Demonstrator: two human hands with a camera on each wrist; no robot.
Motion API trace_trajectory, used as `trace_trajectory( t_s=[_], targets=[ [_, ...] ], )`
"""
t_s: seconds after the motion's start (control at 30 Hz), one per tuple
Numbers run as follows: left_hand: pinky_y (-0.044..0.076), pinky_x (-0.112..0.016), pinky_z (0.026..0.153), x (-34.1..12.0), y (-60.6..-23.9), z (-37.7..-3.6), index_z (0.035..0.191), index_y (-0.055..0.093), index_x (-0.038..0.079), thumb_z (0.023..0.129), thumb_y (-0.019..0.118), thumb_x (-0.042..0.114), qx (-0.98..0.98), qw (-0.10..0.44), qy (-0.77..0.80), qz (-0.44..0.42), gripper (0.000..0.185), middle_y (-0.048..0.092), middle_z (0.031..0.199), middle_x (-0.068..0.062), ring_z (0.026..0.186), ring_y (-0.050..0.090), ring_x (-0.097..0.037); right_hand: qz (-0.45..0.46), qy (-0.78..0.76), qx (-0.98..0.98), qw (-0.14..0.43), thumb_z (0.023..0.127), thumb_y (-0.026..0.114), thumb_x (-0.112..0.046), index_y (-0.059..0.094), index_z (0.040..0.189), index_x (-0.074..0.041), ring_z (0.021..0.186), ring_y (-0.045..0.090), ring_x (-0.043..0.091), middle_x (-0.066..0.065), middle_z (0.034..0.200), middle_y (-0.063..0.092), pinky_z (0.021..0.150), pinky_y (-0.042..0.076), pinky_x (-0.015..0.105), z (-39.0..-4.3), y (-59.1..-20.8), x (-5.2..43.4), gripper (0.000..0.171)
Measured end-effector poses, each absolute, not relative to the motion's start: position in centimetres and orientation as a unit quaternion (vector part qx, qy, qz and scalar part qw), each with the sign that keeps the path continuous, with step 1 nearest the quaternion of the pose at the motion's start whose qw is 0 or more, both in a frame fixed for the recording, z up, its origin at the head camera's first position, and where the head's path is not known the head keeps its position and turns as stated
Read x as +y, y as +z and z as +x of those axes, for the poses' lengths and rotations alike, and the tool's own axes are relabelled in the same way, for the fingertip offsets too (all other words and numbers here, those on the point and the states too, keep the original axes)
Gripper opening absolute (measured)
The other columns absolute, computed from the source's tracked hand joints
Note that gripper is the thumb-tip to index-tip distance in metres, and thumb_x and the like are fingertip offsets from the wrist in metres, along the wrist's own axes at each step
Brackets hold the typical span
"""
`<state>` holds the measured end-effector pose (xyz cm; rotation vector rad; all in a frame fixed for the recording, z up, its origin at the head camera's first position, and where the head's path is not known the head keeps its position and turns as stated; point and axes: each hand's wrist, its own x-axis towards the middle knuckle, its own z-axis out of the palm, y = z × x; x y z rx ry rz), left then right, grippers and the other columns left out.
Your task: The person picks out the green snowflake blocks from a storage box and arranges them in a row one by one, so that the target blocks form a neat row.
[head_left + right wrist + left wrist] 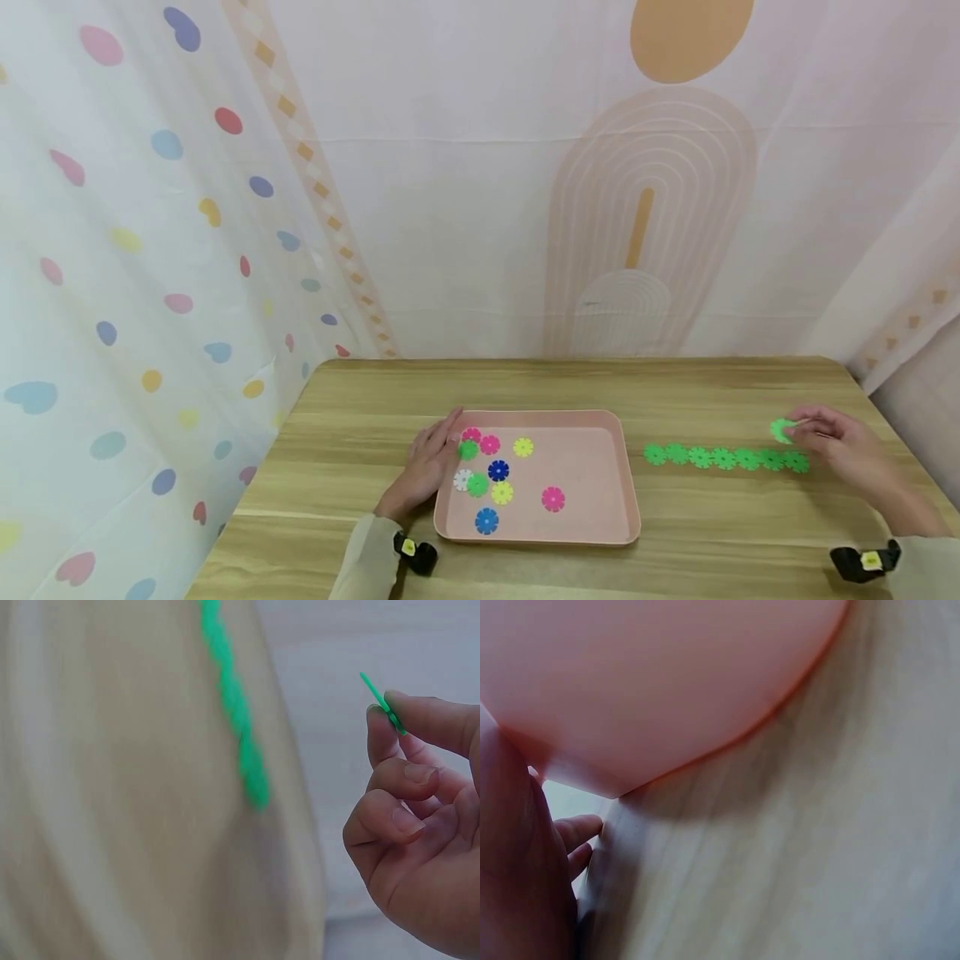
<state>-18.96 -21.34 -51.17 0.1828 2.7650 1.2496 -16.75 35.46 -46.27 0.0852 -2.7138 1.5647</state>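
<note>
My right hand (832, 433) pinches a green notched plastic disc (386, 705) between thumb and forefinger, its other fingers curled. It is raised above the right end of a row of several green notched discs (723, 458) on the table. In the right wrist view the held disc is seen edge-on, apart from the row. My left hand (427, 458) rests against the left rim of a pink tray (592, 475), fingers extended along the side. Left in the tray lie loose discs: yellow (522, 447), pink (553, 499), blue (487, 521), white (462, 480) and green (477, 484).
The wood-grain table (360, 400) runs back to a patterned curtain (465, 233). A second curtain with coloured spots (165, 146) hangs on the left. Both wrists wear a black strap with a small camera (415, 552).
</note>
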Motion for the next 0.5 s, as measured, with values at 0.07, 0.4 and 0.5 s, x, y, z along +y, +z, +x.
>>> trace_trajectory(
  t_s=[0.07,0.4,0.5],
  targets=[
    [0.005,-0.064,0.106,-21.4,-51.2,-19.0,0.148,0.021,0.038,0.101,0.028,0.043,0.909,0.052,0.41,0.058,0.048,0.023,0.153,-0.001,0.141,0.006,-0.031,-0.001,0.493,-0.87,-0.003,0.094,0.056,-0.023,0.058,0.103,-0.015,0.07,0.052,0.0,-0.02,0.081,0.06,0.055,0.042,0.025,-16.4,-47.1,36.8,0.012],
    [0.008,-0.066,0.105,-21.4,-51.1,-19.0,0.147,0.02,0.04,0.101,0.028,0.042,0.91,0.051,0.407,0.059,0.047,0.022,0.154,-0.003,0.14,0.008,-0.031,-0.07,0.401,-0.912,-0.055,0.097,0.046,-0.035,0.051,0.118,0.009,0.067,0.047,0.004,-0.012,0.086,0.057,0.056,0.044,0.024,-16.2,-49.4,40.2,0.049],
    [0.008,-0.066,0.105,-21.3,-51.1,-18.9,0.148,0.021,0.038,0.101,0.028,0.041,0.911,0.051,0.406,0.06,0.047,0.023,0.153,-0.003,0.14,0.009,-0.031,-0.07,0.368,-0.926,-0.051,0.096,0.047,-0.036,0.052,0.117,0.007,0.069,0.047,0.003,-0.006,0.088,0.058,0.057,0.044,0.024,-16.5,-49.6,40.2,0.048]
  ],
)
